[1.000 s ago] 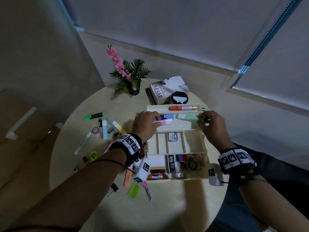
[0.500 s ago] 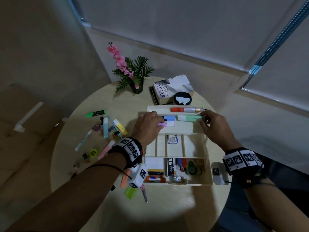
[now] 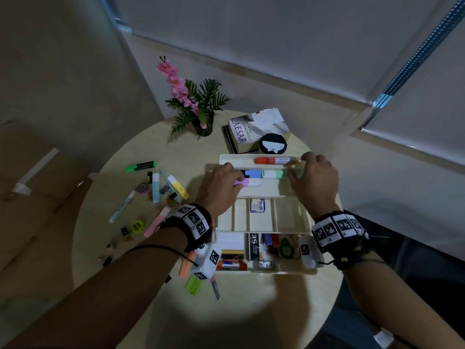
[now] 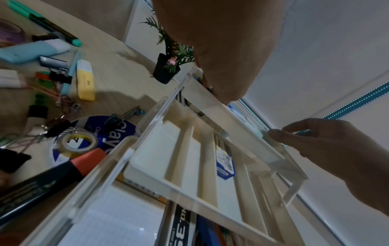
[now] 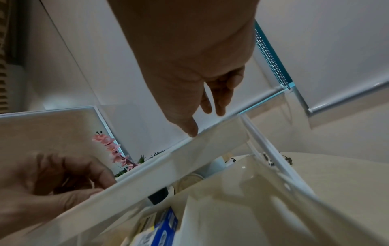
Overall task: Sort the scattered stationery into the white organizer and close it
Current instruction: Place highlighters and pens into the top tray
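Observation:
The white organizer (image 3: 289, 215) (image 4: 185, 149) stands open in tiers on the round table. Its top tray (image 5: 168, 169) holds an orange marker (image 3: 273, 161), a blue highlighter (image 3: 253, 173), a green highlighter (image 3: 273, 174) and a purple highlighter (image 3: 250, 182). My left hand (image 3: 234, 182) (image 5: 63, 179) grips the purple highlighter's left end with curled fingers. My right hand (image 3: 297, 170) (image 4: 294, 134) pinches the green highlighter's right end at the tray's right wall, thumb on the rim. Loose highlighters (image 3: 141, 166), tape (image 3: 143, 188) and binder clips (image 3: 124, 231) lie left of the organizer.
A potted plant (image 3: 198, 114), a book (image 3: 251, 129) and a black round object (image 3: 273, 144) stand behind the organizer. An orange highlighter (image 3: 187, 264), green sticky notes (image 3: 193, 285) and a pen-like item (image 3: 216, 289) lie under my left wrist. The table edge (image 3: 83, 222) curves close at left.
Both hands have lowered their highlighters into the top tray. The purple one now lies in front of the blue one. My right hand has shifted toward the tray's far right corner.

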